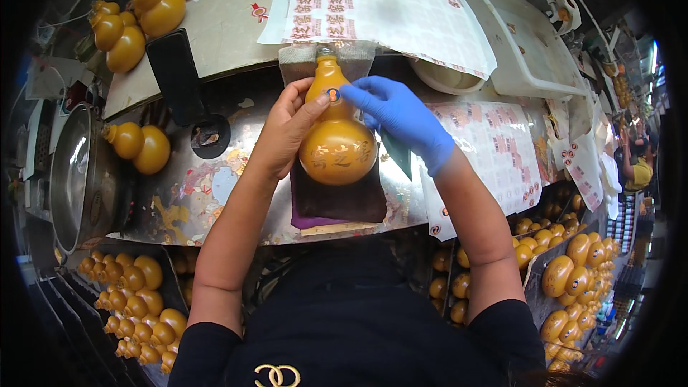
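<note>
A glossy amber gourd-shaped bottle (338,150) lies on a dark cloth pad (340,204) in front of me, its neck pointing away. Gold characters mark its larger bulb. On the smaller bulb sits a small round blue-and-orange sticker (332,95). My bare left hand (290,125) grips that bulb from the left, thumb beside the sticker. My right hand (401,118), in a blue glove, reaches from the right with its index fingertip at the sticker's edge. A flat dark green piece (396,154) sticks out below the gloved palm, apparently held by the curled fingers, which are partly hidden.
Sticker sheets lie beyond the bottle (401,14) and at right (487,150). A phone (174,68) stands on a round base (211,136). Left are another gourd bottle (147,147) and a metal basin (72,179). A white tray (527,43) is far right. Crated bottles (136,308) flank me.
</note>
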A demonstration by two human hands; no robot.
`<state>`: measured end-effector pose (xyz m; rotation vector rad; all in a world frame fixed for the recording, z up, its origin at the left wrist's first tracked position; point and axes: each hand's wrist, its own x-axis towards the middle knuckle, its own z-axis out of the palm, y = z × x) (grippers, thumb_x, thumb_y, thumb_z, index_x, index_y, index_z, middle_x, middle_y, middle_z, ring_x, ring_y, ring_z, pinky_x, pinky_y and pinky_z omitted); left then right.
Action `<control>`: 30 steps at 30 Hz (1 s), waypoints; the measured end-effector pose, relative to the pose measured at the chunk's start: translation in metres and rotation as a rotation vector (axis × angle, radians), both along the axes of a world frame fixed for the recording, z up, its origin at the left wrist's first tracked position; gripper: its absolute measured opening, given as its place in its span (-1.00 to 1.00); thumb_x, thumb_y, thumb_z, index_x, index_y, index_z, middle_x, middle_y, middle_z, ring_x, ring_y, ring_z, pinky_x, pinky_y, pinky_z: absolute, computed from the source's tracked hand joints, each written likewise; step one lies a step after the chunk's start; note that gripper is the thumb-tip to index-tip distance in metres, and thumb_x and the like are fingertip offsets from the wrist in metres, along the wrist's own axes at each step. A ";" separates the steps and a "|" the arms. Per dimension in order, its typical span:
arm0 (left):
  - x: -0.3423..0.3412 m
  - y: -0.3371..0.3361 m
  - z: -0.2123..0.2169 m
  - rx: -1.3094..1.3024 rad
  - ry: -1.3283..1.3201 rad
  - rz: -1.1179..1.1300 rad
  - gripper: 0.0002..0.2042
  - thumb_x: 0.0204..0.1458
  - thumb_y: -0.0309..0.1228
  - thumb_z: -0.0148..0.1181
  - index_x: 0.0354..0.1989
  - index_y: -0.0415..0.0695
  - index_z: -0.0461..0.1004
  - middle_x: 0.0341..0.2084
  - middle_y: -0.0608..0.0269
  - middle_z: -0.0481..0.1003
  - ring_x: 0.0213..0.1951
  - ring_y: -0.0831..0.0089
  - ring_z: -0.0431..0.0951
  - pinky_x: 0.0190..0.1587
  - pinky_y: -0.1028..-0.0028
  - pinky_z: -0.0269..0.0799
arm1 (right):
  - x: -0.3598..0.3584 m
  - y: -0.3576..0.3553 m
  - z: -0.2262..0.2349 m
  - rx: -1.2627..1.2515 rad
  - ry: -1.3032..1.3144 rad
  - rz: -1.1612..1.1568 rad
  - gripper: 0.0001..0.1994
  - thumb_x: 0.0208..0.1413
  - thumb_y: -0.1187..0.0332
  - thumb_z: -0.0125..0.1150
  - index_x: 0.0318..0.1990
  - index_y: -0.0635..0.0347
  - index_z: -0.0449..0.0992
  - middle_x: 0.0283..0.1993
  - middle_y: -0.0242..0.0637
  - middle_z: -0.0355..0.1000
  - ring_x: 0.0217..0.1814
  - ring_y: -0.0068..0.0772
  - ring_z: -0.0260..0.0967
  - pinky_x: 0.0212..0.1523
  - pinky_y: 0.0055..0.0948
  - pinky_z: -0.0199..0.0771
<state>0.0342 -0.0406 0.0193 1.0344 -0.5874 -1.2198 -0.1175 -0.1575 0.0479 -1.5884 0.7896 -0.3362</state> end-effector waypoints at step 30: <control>0.003 -0.006 0.000 0.051 0.075 -0.008 -0.58 0.13 -0.23 0.14 0.08 -0.18 0.27 -0.15 0.26 0.44 -0.11 0.52 0.45 -0.04 0.52 0.36 | 0.007 -0.008 -0.015 0.176 -0.077 0.070 -0.46 0.04 -0.13 0.21 -0.38 0.31 0.46 -0.51 -0.38 0.31 -0.48 -0.64 0.20 -0.46 -0.61 0.25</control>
